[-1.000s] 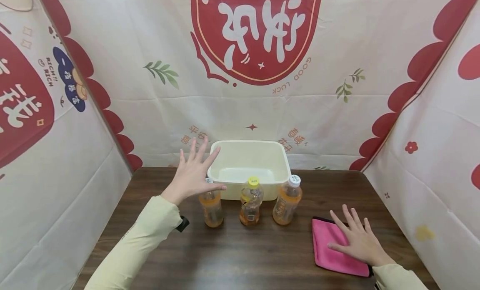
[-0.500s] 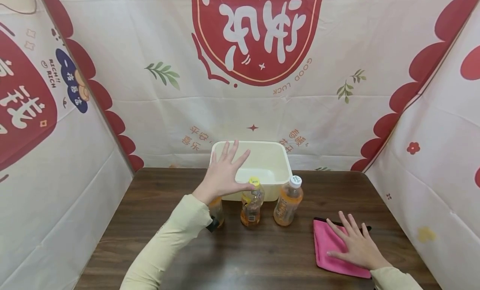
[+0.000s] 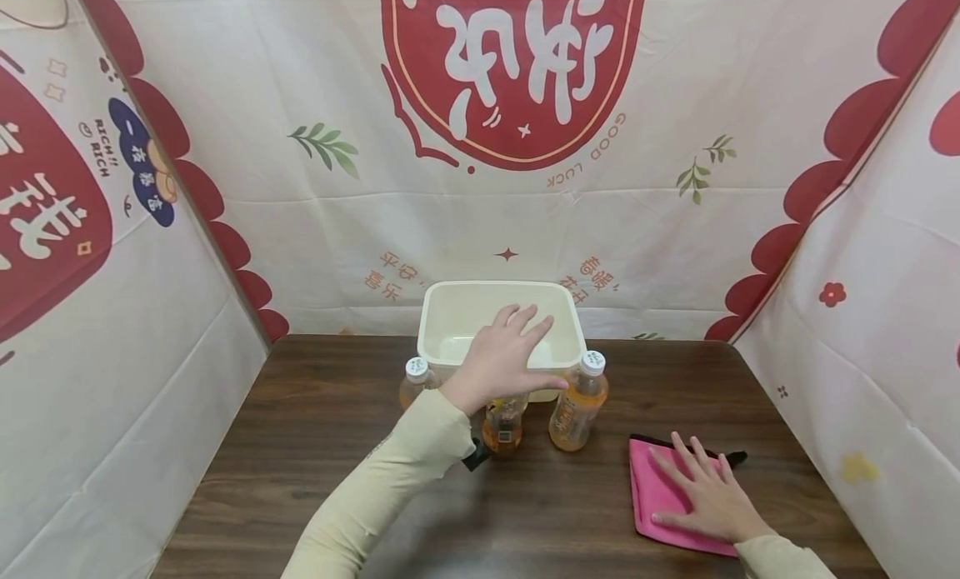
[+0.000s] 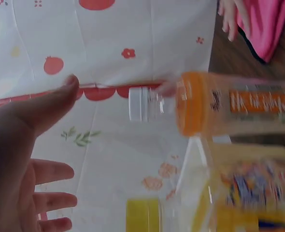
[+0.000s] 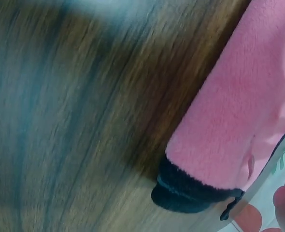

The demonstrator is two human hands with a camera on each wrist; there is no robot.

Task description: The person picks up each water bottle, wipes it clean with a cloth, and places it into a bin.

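My left hand (image 3: 506,358), fingers spread and holding nothing, reaches over the middle bottle (image 3: 504,429) and hides its top in the head view. Its thumb points at the neck of the right bottle (image 3: 577,416), which has a white cap and an orange band. In the left wrist view the middle bottle's yellow cap (image 4: 143,215) shows beside that bottle. A third, white-capped bottle (image 3: 416,383) stands at the left, partly behind my sleeve. My right hand (image 3: 708,500) is spread flat over a folded pink cloth (image 3: 651,479) with black edging.
A cream plastic basin (image 3: 450,308) stands behind the bottles at the back of the dark wooden table (image 3: 330,446). Printed cloth walls (image 3: 465,221) rise at the back and both sides.
My left hand has moved right, from over the left bottle to over the middle one, uncovering the left bottle's cap. My right hand has shifted only slightly over the cloth.
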